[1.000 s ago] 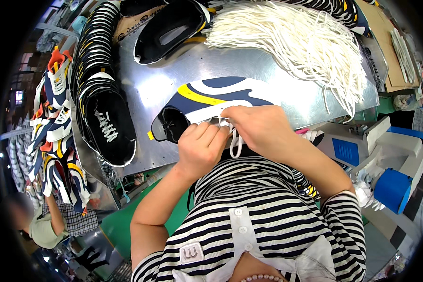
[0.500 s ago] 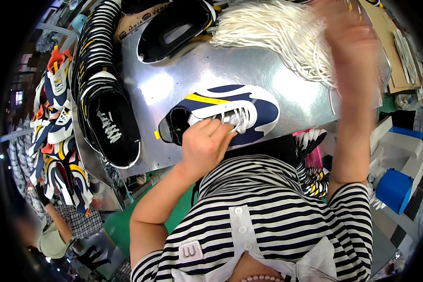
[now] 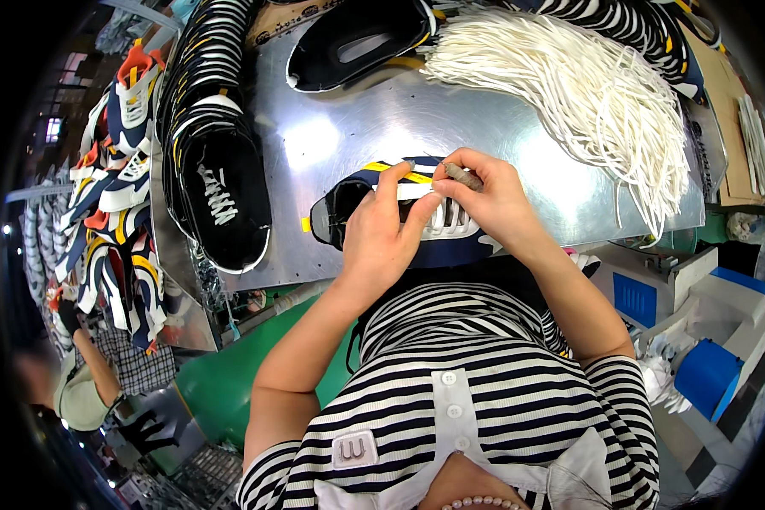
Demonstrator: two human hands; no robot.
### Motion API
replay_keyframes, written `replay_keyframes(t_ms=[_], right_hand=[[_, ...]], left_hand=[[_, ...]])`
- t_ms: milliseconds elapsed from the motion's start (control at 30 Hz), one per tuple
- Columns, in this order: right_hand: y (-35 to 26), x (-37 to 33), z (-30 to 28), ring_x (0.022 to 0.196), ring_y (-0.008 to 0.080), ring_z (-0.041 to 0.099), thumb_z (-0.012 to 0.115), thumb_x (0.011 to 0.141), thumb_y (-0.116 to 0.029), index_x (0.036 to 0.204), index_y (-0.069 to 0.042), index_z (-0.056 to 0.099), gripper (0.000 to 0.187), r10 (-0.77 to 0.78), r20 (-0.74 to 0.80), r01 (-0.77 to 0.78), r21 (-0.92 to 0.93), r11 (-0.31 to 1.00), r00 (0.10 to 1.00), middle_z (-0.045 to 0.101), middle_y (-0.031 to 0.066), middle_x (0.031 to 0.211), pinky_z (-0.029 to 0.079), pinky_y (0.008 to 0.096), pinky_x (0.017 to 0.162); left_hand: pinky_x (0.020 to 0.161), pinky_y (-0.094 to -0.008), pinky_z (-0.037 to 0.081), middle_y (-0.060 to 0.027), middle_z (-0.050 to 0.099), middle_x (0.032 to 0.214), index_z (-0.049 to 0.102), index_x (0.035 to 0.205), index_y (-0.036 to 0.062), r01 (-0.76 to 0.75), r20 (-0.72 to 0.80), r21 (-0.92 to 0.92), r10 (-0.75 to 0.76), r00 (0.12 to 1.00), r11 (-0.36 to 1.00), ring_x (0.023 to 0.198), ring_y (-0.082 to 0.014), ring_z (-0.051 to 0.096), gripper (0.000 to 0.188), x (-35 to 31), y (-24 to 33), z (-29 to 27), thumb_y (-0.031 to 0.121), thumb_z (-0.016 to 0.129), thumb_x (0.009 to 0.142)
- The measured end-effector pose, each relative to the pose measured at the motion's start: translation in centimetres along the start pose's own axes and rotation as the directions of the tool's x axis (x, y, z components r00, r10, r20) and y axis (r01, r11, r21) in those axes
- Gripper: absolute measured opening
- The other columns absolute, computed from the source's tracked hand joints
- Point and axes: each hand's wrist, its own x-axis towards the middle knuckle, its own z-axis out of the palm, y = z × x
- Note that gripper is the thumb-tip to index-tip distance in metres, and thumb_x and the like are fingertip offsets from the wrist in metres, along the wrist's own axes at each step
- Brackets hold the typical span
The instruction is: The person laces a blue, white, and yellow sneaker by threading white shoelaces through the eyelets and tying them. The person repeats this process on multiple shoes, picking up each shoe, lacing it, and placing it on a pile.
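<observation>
A navy, white and yellow shoe upper lies on its side on the metal table in front of me, its black-lined opening toward the left and white lacing across its front. My left hand grips its middle, thumb and forefinger on the white lace edge. Close against those fingertips, my right hand is closed round a short grey-brown wrapped handle. Whatever the handle ends in is too small to make out. Both hands partly hide the upper.
A thick bundle of white laces covers the table's back right. Nested uppers line the left, with another black-lined upper behind. Finished-looking shoes hang farther left, near another person. A grey-and-blue machine stands at right.
My right hand has come down from above the lace bundle to the upper, beside my left hand. My left hand has shifted from a closed pinch to a wider hold on the upper.
</observation>
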Motion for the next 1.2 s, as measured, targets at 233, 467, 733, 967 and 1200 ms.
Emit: replay_keyframes(t_ms=[233,467,733,967,1200], right_hand=[[1.0,-0.2,-0.5,0.084,0.0234,0.065,0.067,0.09,-0.021,0.106,-0.003,0.062,0.025,-0.147,-0.044,0.148,0.009,0.989,0.988,0.065,0.0126,0.096,0.049,0.0344,0.075],[0.7,-3.0,-1.5,0.066,0.0276,0.067,0.062,0.093,-0.01,0.097,-0.001,0.057,0.011,-0.185,0.024,0.186,-0.161,0.969,0.982,0.068,0.015,0.077,0.05,0.0331,0.06],[-1.0,-2.3,-1.3,0.065,0.0317,0.067,0.063,0.087,-0.009,0.092,-0.002,0.056,0.012,-0.238,0.132,0.273,-0.458,0.846,0.962,0.067,0.0138,0.071,0.05,0.039,0.057],[-0.8,-0.8,0.5,0.065,0.0345,0.064,0.059,0.092,-0.015,0.096,-0.003,0.054,0.014,-0.304,0.207,0.363,-0.643,0.674,0.93,0.065,0.0147,0.07,0.049,0.0423,0.058],[-1.6,-3.7,-3.3,0.058,0.0207,0.061,0.07,0.088,-0.013,0.106,-0.004,0.063,0.021,-0.238,-0.068,0.212,-0.267,0.94,0.969,0.064,0.0105,0.072,0.047,0.03,0.055]], left_hand=[[0.074,-0.042,0.045,-0.0165,0.068,0.082,0.063,0.111,0.0079,-0.121,-0.243,0.048,0.129,0.961,0.991,0.074,-0.0342,0.061,0.042,0.3,-0.6,1.7,0.031,0.078,0.079],[0.081,-0.0371,0.047,-0.011,0.07,0.097,0.064,0.114,0.007,0.0,-0.226,0.116,0.026,0.974,0.993,0.088,-0.0268,0.059,0.042,-0.3,-0.5,1.9,0.021,0.08,0.078],[0.08,-0.0365,0.047,-0.0111,0.07,0.097,0.063,0.114,0.0047,-0.092,-0.243,0.086,0.11,0.964,0.992,0.086,-0.0259,0.059,0.04,-0.6,-0.9,1.8,0.017,0.078,0.079],[0.073,-0.0415,0.046,-0.0117,0.067,0.093,0.06,0.119,0.0055,-0.103,-0.243,-0.08,0.081,0.967,0.991,0.079,-0.0293,0.057,0.039,-1.1,-0.9,2.0,0.007,0.069,0.081],[0.077,-0.0306,0.053,-0.015,0.068,0.099,0.059,0.116,0.0004,-0.057,-0.2,-0.44,-0.035,0.979,0.896,0.085,-0.0204,0.067,0.04,-0.4,-1.6,2.3,0.003,0.074,0.079]])
